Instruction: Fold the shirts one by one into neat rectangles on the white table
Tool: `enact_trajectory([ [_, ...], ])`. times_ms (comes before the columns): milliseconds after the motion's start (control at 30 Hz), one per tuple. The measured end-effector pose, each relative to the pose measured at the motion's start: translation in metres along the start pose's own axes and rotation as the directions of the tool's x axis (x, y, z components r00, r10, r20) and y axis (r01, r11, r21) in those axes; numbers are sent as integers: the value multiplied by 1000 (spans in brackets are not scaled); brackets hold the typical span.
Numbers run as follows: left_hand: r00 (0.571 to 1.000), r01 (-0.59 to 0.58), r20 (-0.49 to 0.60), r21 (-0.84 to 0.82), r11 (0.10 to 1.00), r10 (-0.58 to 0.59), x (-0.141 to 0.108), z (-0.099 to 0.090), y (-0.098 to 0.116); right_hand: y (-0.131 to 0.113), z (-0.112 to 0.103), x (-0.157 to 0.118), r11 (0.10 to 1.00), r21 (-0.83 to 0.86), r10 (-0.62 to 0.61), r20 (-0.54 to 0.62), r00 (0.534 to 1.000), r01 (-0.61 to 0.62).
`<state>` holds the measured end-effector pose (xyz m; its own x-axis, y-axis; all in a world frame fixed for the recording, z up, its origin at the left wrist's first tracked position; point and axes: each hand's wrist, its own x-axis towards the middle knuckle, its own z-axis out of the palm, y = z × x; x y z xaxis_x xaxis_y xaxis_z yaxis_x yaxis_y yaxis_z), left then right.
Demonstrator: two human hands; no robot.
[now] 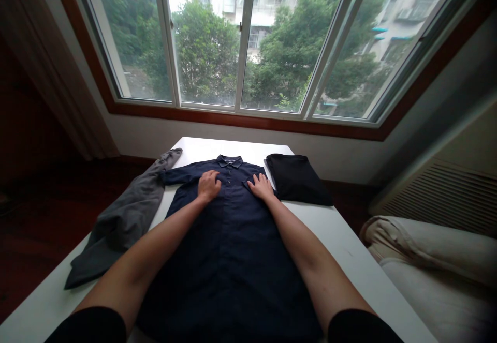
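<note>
A dark navy button-up shirt (229, 239) lies face up, its collar (229, 161) toward the window and its hem toward me. My left hand (209, 185) rests on the chest, just left of the button line, with the fingers slightly bent and the thumb apart. On the right side of the shirt, my right hand (261, 187) lies with fingers spread over the short sleeve, which appears turned inward. The left sleeve (178, 174) stretches out to the side. Neither hand visibly grips the cloth.
The white table (349, 250) carries a folded black garment (298, 178) at the back right. Along the left edge a grey garment (128, 213) lies loosely. A window (240, 48) is beyond the table; beige padded furniture (430, 260) stands at the right.
</note>
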<state>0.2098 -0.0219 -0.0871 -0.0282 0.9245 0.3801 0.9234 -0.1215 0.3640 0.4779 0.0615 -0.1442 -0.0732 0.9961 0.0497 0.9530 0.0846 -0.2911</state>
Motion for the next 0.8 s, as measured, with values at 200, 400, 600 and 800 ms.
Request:
enact_trajectory([
  [200,921,389,-157,315,866,-357,14,-58,-130,5,0,3,1000,-8,5,8,1000,-5],
  [400,862,459,58,331,824,-503,21,-76,-210,3,-1,4,997,-69,20,31,999,-18],
  [600,861,270,316,379,885,-398,40,-84,-226,4,-2,2,995,-102,15,26,1000,-13],
  [800,899,191,285,430,882,-334,41,-77,-226,11,-5,2,995,-100,-5,28,1000,8],
])
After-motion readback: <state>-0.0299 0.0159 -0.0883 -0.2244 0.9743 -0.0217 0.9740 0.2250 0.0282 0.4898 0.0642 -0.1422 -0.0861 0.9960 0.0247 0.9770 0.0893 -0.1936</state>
